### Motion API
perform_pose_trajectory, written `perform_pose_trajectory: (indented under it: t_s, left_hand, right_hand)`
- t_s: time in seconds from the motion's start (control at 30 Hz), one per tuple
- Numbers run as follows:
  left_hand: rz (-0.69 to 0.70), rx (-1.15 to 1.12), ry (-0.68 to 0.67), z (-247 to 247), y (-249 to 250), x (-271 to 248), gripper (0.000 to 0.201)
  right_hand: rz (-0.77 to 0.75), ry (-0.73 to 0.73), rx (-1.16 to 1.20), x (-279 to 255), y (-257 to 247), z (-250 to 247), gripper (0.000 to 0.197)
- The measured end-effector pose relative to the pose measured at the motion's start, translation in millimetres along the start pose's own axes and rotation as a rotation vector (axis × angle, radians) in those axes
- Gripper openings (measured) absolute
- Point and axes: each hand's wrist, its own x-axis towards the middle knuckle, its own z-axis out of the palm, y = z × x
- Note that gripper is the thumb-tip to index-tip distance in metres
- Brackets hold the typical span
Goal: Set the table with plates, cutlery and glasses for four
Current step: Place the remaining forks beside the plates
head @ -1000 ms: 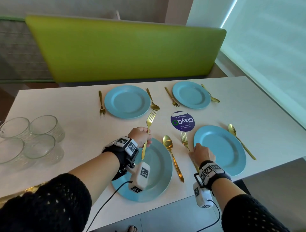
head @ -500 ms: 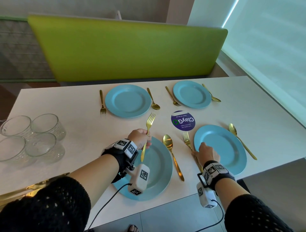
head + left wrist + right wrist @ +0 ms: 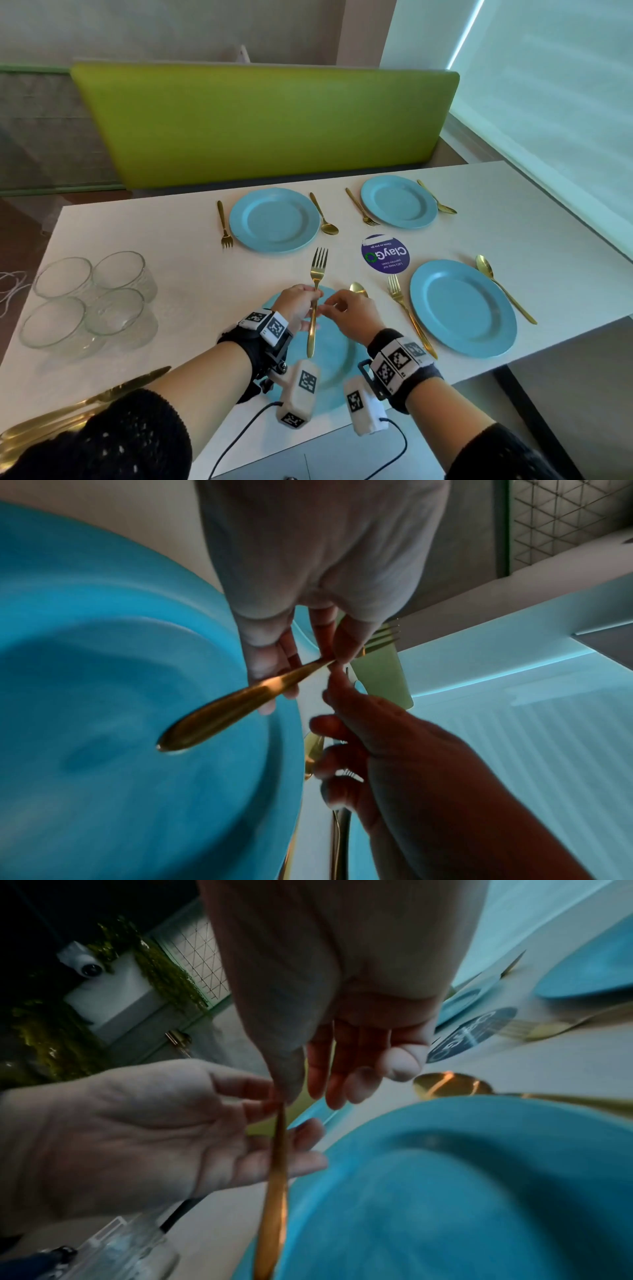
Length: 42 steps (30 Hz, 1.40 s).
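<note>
Gold fork (image 3: 315, 301) pinched upright in my left hand (image 3: 297, 308) above the near blue plate (image 3: 337, 363) is what my head view shows, my right hand (image 3: 352, 317) loosely curled with its fingertips at the handle, a gold spoon (image 3: 358, 289) just right of that plate and four glass bowls (image 3: 90, 301) well left of it. Left wrist: thumb and fingers pinch the fork (image 3: 240, 704) over the plate (image 3: 120, 696). Right wrist: my right hand's thumb and forefinger meet on the handle (image 3: 277, 1177), other fingers relaxed, beside the plate (image 3: 462, 1191).
</note>
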Motion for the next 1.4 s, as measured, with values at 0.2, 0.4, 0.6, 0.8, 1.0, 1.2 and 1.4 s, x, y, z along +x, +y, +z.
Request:
perform_pose_trajectory:
  t_s: [0.2, 0.4, 0.6, 0.8, 1.0, 1.2, 1.4]
  left_hand:
    - [-0.01, 0.004, -0.078, -40, -13, -18, 0.016]
    - [-0.007, 0.109, -0.096, -105, -35, -41, 0.013]
    - [0.043, 0.413, 0.011, -184, -53, -51, 0.023]
    - [0.037, 0.517, 0.002, -235, -65, -57, 0.012]
    - [0.037, 0.593, 0.008, -252, -68, -53, 0.019]
    - [0.045, 0.68, 0.028, -268, -69, -55, 0.021]
    - [0.046, 0.72, 0.064, -280, -75, -53, 0.025]
  right_hand:
    - [0.022, -0.011, 0.031, -20, -38, 37, 0.014]
    - [0.122, -0.06, 0.093, -45, -78, 87, 0.03]
    - [0.212, -0.105, -0.121, -60, -100, 133, 0.016]
    - [0.268, -0.106, -0.268, -63, -114, 161, 0.016]
    - [0.31, -0.053, -0.356, -58, -122, 172, 0.028]
    - [0.387, 0.071, -0.334, -58, -120, 172, 0.026]
    - [0.429, 0.121, -0.313, -57, -115, 166, 0.028]
